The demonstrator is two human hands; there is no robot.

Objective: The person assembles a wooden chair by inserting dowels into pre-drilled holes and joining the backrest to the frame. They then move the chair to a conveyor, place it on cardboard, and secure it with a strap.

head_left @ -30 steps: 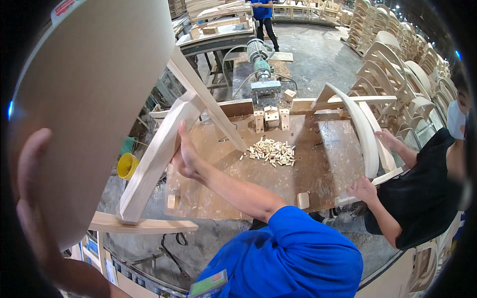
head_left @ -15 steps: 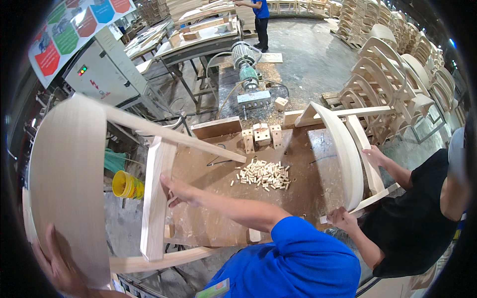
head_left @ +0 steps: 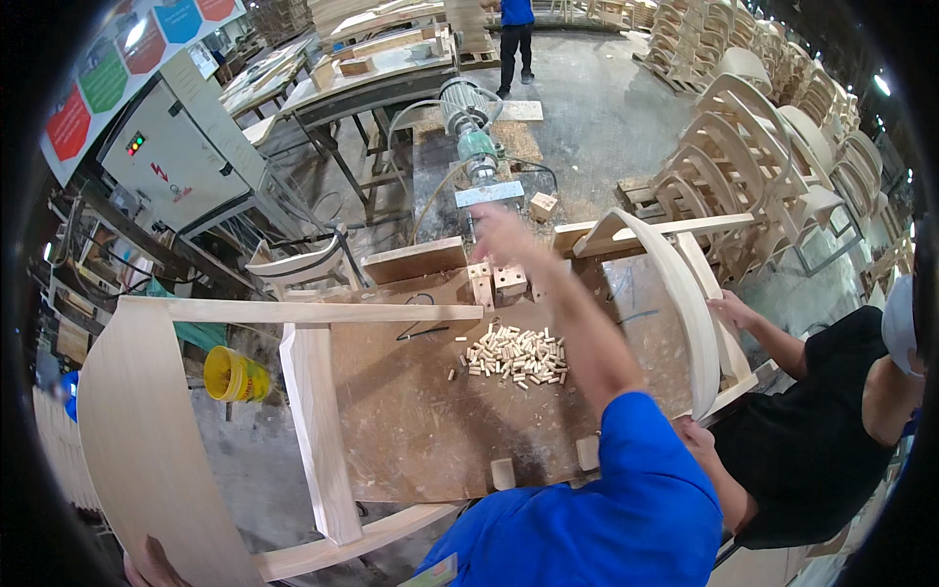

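A pale wooden chair frame (head_left: 318, 430) lies across the left of the workbench (head_left: 411, 430). Its broad curved backrest (head_left: 156, 421) hangs past the bench's left edge. At the lower left, my left hand (head_left: 155, 567) grips the bottom of that backrest, partly cut off by the picture's edge. My right arm reaches over the bench; my right hand (head_left: 501, 233), smeared by motion, is in front of the drilling machine (head_left: 476, 142), above drilled wooden blocks (head_left: 480, 286). Whether its fingers hold anything is unclear. Below the blocks lies a pile of wooden dowels (head_left: 515, 354).
On the right, a co-worker in black (head_left: 812, 430) holds a second curved chair frame (head_left: 675, 303). Past the left edge stand a yellow bucket (head_left: 235, 376) and a grey electrical cabinet (head_left: 176, 147). Stacked chair frames (head_left: 743, 147) fill the right background.
My right hand has left the chair frame's crosspiece and moved forward to the drilling machine. The backrest has tilted lower, with my left hand still at its bottom. The view has shifted slightly.
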